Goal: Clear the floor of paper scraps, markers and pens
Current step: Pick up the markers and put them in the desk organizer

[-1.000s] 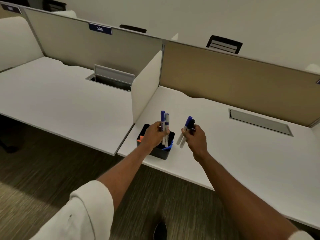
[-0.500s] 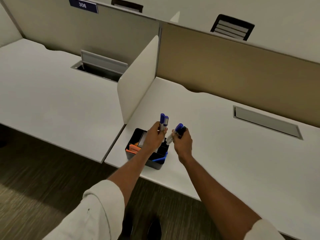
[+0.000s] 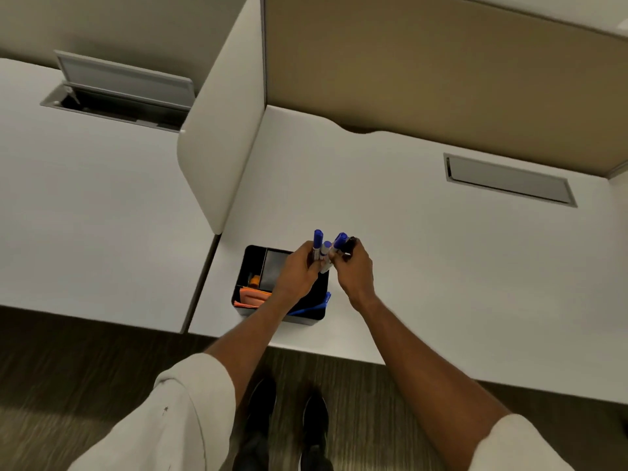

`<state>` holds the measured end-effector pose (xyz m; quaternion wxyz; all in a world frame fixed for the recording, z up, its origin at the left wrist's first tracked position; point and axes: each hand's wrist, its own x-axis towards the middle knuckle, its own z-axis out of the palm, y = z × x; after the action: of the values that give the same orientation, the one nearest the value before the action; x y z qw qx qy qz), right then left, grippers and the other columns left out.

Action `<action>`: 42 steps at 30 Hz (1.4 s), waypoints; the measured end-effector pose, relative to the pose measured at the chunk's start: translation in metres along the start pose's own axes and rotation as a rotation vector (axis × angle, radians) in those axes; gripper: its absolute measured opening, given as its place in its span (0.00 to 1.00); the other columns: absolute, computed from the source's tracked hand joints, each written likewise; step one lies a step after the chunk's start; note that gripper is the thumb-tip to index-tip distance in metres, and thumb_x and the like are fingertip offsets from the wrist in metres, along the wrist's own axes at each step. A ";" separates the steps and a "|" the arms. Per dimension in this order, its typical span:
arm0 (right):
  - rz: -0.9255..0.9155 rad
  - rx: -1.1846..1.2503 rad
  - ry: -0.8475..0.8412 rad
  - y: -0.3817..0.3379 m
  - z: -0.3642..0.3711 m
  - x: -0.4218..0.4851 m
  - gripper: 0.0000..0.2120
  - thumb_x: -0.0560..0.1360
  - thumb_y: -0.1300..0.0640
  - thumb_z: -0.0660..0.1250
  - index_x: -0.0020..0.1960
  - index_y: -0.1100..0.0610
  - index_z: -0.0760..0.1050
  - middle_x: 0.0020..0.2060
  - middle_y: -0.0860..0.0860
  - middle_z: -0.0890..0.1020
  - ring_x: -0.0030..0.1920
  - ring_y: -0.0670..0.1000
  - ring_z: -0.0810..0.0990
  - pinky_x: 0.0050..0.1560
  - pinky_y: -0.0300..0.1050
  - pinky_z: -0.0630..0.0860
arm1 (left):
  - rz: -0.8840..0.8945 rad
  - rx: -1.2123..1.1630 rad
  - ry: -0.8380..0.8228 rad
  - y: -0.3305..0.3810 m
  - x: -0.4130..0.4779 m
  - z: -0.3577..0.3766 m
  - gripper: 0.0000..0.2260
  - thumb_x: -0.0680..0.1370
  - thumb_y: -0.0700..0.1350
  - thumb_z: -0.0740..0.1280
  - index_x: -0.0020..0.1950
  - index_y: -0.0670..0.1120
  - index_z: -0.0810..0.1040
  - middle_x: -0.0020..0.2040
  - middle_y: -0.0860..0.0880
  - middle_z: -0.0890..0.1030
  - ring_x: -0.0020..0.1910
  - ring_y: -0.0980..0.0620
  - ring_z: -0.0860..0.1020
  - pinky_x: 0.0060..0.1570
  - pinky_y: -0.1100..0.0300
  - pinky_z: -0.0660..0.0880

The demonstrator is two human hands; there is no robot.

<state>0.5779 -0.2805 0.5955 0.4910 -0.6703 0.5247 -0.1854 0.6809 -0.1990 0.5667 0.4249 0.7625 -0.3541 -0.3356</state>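
My left hand (image 3: 296,270) grips two blue-capped markers (image 3: 318,242) upright, just above a black desk organizer (image 3: 249,258) near the front edge of the white desk (image 3: 407,266). My right hand (image 3: 353,266) holds a blue-capped marker (image 3: 339,240) and a black-capped marker (image 3: 349,244), their tips leaning toward the left hand's markers. The two hands almost touch. Orange paper (image 3: 253,296) lies in the organizer's front left compartment, and a blue pen (image 3: 312,306) leans at its front right corner.
A white divider panel (image 3: 217,137) stands left of the organizer, between two desks. A tan partition (image 3: 441,73) backs the desk. An open cable hatch (image 3: 122,93) is on the left desk, a shut one (image 3: 509,180) on the right. My shoes (image 3: 289,423) stand on striped carpet.
My view has come closer and tilted down over the desk. Both hands have drawn together above the organizer, still holding their markers.
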 end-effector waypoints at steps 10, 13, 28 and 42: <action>0.050 0.006 -0.012 0.009 0.009 0.001 0.10 0.78 0.56 0.70 0.58 0.55 0.76 0.51 0.48 0.84 0.50 0.46 0.82 0.46 0.33 0.74 | 0.049 0.100 -0.016 -0.015 0.004 0.002 0.03 0.82 0.49 0.62 0.54 0.57 0.71 0.42 0.59 0.78 0.42 0.61 0.78 0.39 0.69 0.71; 0.062 0.010 -0.017 0.013 0.009 -0.001 0.10 0.78 0.57 0.71 0.58 0.55 0.76 0.52 0.48 0.84 0.50 0.44 0.82 0.46 0.33 0.74 | 0.039 0.109 0.000 -0.015 0.003 0.003 0.07 0.82 0.46 0.62 0.59 0.52 0.73 0.49 0.55 0.79 0.48 0.54 0.79 0.47 0.64 0.73; -0.209 -0.346 -0.156 0.003 -0.005 -0.033 0.32 0.77 0.72 0.54 0.78 0.53 0.62 0.75 0.45 0.68 0.74 0.43 0.67 0.75 0.31 0.58 | 0.447 0.569 -0.136 -0.017 -0.006 -0.020 0.24 0.86 0.52 0.50 0.81 0.45 0.56 0.81 0.47 0.59 0.81 0.50 0.55 0.80 0.54 0.55; -0.366 -0.861 -0.166 0.023 -0.027 -0.058 0.33 0.85 0.51 0.55 0.82 0.57 0.40 0.82 0.53 0.42 0.82 0.53 0.41 0.82 0.51 0.48 | 0.383 0.793 -0.189 -0.016 -0.050 -0.027 0.31 0.84 0.60 0.47 0.82 0.47 0.43 0.82 0.48 0.43 0.82 0.49 0.43 0.81 0.48 0.51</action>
<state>0.5232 -0.2405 0.6035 0.1681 -0.9069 0.3859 0.0198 0.6810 -0.1407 0.5740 0.1201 0.7530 -0.6275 -0.1575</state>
